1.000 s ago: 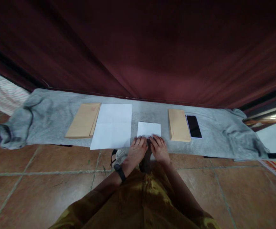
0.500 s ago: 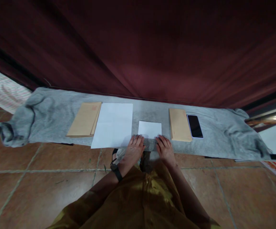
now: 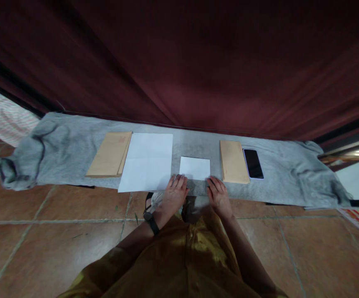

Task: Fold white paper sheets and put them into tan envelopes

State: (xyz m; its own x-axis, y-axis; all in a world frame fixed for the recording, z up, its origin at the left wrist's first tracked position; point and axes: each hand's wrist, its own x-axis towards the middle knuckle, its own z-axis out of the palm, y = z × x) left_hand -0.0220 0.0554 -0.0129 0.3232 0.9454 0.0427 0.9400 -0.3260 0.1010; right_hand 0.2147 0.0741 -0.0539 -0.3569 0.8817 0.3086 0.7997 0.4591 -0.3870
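A small white rectangle of paper (image 3: 195,168), perhaps folded, lies flat on the grey cloth (image 3: 195,145) in front of me. My left hand (image 3: 175,190) rests at its lower left corner, fingers stretched out, also beside the right edge of a large white sheet (image 3: 148,159). My right hand (image 3: 218,194) lies by the lower right corner of the small paper, fingers extended and slightly bent, on the cloth. Neither hand grips anything. To the right of my right hand is a stack of brown envelopes (image 3: 233,161).
More brown envelopes (image 3: 108,155) lie left of the large sheet. A phone (image 3: 253,163) with a dark screen is right of the right-hand envelopes. Behind the cloth-covered surface hangs a dark red curtain (image 3: 179,82). The tiled floor (image 3: 83,240) shows below the front edge.
My right hand has shifted slightly to the right, towards the brown envelopes. My left hand and the small paper stay where they were.
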